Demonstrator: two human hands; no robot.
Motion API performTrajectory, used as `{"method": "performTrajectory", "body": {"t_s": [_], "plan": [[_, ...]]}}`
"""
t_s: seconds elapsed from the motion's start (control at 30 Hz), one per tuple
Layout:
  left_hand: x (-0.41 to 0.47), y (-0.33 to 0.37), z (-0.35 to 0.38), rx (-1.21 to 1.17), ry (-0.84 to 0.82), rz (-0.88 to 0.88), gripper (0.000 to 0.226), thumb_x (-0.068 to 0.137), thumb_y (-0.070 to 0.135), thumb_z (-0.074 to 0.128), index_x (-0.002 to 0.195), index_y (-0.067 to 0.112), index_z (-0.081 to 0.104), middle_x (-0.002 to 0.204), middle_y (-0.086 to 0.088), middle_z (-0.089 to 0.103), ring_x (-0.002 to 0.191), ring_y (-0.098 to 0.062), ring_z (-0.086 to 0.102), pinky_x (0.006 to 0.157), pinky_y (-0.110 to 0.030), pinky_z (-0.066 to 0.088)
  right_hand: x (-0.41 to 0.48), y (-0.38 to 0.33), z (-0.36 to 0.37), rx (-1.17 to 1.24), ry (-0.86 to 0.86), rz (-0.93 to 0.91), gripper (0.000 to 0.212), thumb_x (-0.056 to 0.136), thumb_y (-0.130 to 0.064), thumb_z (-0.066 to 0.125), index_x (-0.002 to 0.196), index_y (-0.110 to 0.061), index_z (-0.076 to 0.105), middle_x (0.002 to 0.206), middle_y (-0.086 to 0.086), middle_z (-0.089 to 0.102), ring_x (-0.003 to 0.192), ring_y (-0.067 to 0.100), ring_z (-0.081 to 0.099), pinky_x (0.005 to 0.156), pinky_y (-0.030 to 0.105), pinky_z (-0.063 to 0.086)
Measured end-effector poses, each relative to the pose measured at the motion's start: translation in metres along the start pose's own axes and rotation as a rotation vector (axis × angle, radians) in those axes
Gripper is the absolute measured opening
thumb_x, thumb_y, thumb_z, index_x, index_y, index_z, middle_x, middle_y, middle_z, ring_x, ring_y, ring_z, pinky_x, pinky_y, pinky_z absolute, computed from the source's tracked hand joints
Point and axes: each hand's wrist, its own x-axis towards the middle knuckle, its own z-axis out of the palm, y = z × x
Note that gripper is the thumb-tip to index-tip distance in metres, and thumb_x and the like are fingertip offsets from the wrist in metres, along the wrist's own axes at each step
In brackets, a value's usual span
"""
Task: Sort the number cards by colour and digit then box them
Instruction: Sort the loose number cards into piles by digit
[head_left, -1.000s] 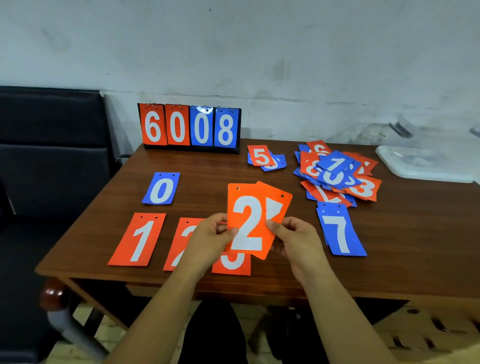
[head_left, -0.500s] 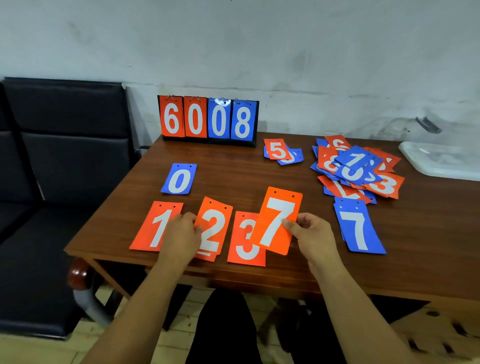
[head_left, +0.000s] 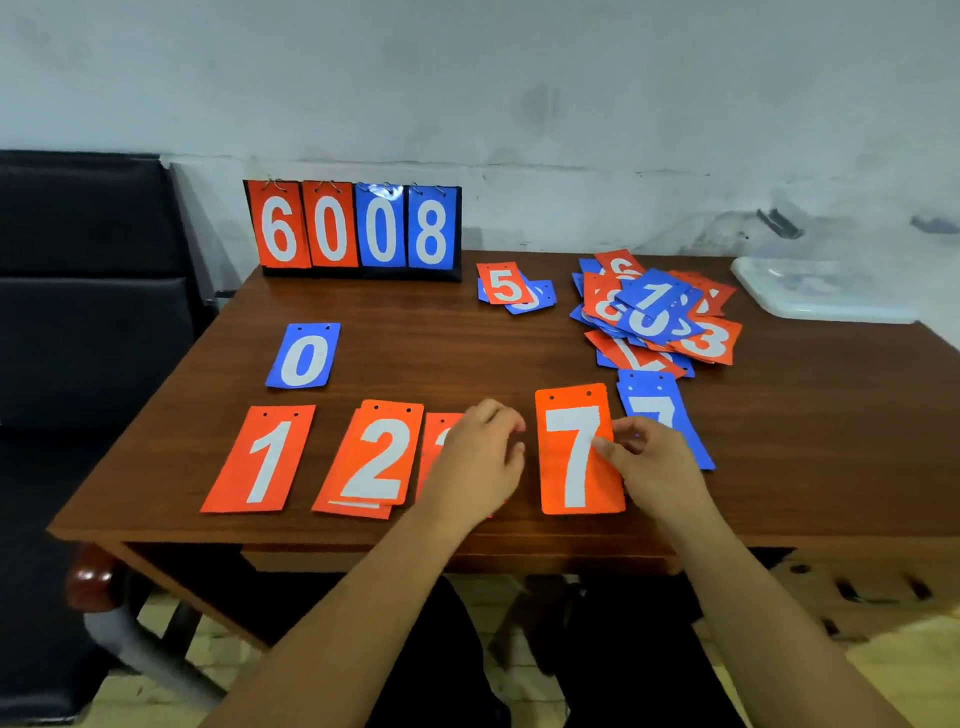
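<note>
Along the near edge of the wooden table (head_left: 415, 353) lie an orange 1 card (head_left: 262, 460), a small stack topped by an orange 2 card (head_left: 376, 457), and an orange 3 card (head_left: 439, 431) mostly hidden under my left hand (head_left: 480, 462), whose fingers are loosely curled and hold nothing. To the right, an orange 7 card (head_left: 574, 452) lies flat; my right hand (head_left: 649, 462) pinches its right edge. A blue 7 card (head_left: 657, 405) lies partly beneath that hand. A blue 0 card (head_left: 304, 356) sits behind the 1.
A loose heap of mixed orange and blue cards (head_left: 654, 312) lies at the back right, with an orange 5 card (head_left: 504, 285) on blue ones beside it. A scoreboard stand reading 6008 (head_left: 353, 228) is at the back, a clear plastic box (head_left: 815, 288) far right, a black chair (head_left: 88, 291) left.
The orange 2 went from both hands onto the 2 stack. My right hand carried the orange 7 rightward and laid it flat beside the 3. My left hand shifted over the 3.
</note>
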Motion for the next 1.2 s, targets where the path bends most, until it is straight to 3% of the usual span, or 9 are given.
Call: {"method": "performTrajectory", "body": {"t_s": [0.2, 0.4, 0.57, 0.7, 0.83, 0.93, 1.07, 1.2], "plan": [[0.051, 0.048, 0.055, -0.017, -0.137, 0.135, 0.031, 0.097, 0.018, 0.051, 0.128, 0.017, 0.059, 0.129, -0.003, 0.053, 0.120, -0.020, 0.051, 0.100, -0.039, 0.046, -0.003, 0.042, -0.053, 0.009, 0.156, 0.099, 0.022, 0.092, -0.024, 0.065, 0.112, -0.016, 0.065, 0.122, 0.007, 0.061, 0.107, 0.020, 0.058, 0.085, 0.033, 0.047], [0.086, 0.071, 0.102, 0.184, -0.440, 0.305, 0.045, 0.103, 0.032, 0.043, 0.148, 0.027, 0.042, 0.155, 0.001, 0.037, 0.142, -0.019, 0.033, 0.111, -0.041, 0.032, -0.005, 0.073, -0.094, -0.037, 0.304, 0.116, 0.003, 0.085, -0.012, 0.067, 0.086, -0.014, 0.066, 0.091, 0.009, 0.070, 0.083, 0.022, 0.062, 0.071, 0.029, 0.044], [0.121, 0.071, 0.111, 0.218, -0.464, 0.305, 0.047, 0.101, 0.031, 0.050, 0.147, 0.022, 0.044, 0.156, 0.000, 0.036, 0.143, -0.019, 0.033, 0.114, -0.038, 0.029, -0.011, 0.083, -0.098, -0.106, 0.204, 0.133, 0.010, 0.081, -0.013, 0.065, 0.073, -0.016, 0.062, 0.072, 0.001, 0.067, 0.069, 0.019, 0.063, 0.062, 0.030, 0.050], [0.140, 0.077, 0.118, 0.179, -0.461, 0.289, 0.046, 0.099, 0.028, 0.053, 0.143, 0.018, 0.047, 0.152, -0.001, 0.043, 0.139, -0.019, 0.039, 0.113, -0.039, 0.034, -0.008, 0.081, -0.095, -0.274, 0.213, 0.119, 0.013, 0.080, -0.020, 0.061, 0.068, -0.017, 0.057, 0.067, -0.002, 0.061, 0.068, 0.020, 0.060, 0.053, 0.026, 0.044], [0.146, 0.081, 0.127, 0.154, -0.420, 0.300, 0.043, 0.096, 0.027, 0.056, 0.138, 0.018, 0.052, 0.147, 0.000, 0.049, 0.134, -0.017, 0.043, 0.110, -0.037, 0.036, -0.002, 0.077, -0.095, -0.404, 0.186, 0.175, 0.014, 0.082, -0.024, 0.061, 0.075, -0.013, 0.053, 0.086, 0.007, 0.061, 0.077, 0.026, 0.062, 0.068, 0.040, 0.055], [0.143, 0.077, 0.126, 0.067, -0.397, 0.281, 0.041, 0.096, 0.027, 0.058, 0.136, 0.021, 0.053, 0.148, 0.003, 0.047, 0.136, -0.014, 0.040, 0.110, -0.033, 0.033, 0.004, 0.077, -0.095, -0.476, 0.179, 0.170, 0.017, 0.083, -0.025, 0.064, 0.090, -0.015, 0.053, 0.105, 0.006, 0.053, 0.082, 0.022, 0.056, 0.067, 0.034, 0.048], [0.144, 0.070, 0.112, -0.083, -0.301, 0.211, 0.034, 0.097, 0.028, 0.055, 0.131, 0.024, 0.056, 0.143, 0.005, 0.051, 0.133, -0.011, 0.043, 0.105, -0.025, 0.032, 0.025, 0.072, -0.101, -0.430, 0.271, 0.087, 0.036, 0.085, -0.031, 0.066, 0.117, -0.017, 0.055, 0.118, 0.002, 0.052, 0.085, 0.010, 0.047, 0.068, 0.026, 0.041], [0.159, 0.059, 0.088, -0.102, -0.196, 0.143, 0.026, 0.095, 0.023, 0.059, 0.120, 0.023, 0.062, 0.125, 0.005, 0.058, 0.117, -0.010, 0.052, 0.093, -0.021, 0.038, 0.077, 0.055, -0.118, -0.400, 0.319, 0.017, 0.036, 0.088, -0.032, 0.064, 0.118, -0.015, 0.055, 0.121, 0.004, 0.052, 0.093, 0.011, 0.048, 0.073, 0.028, 0.043]]}}
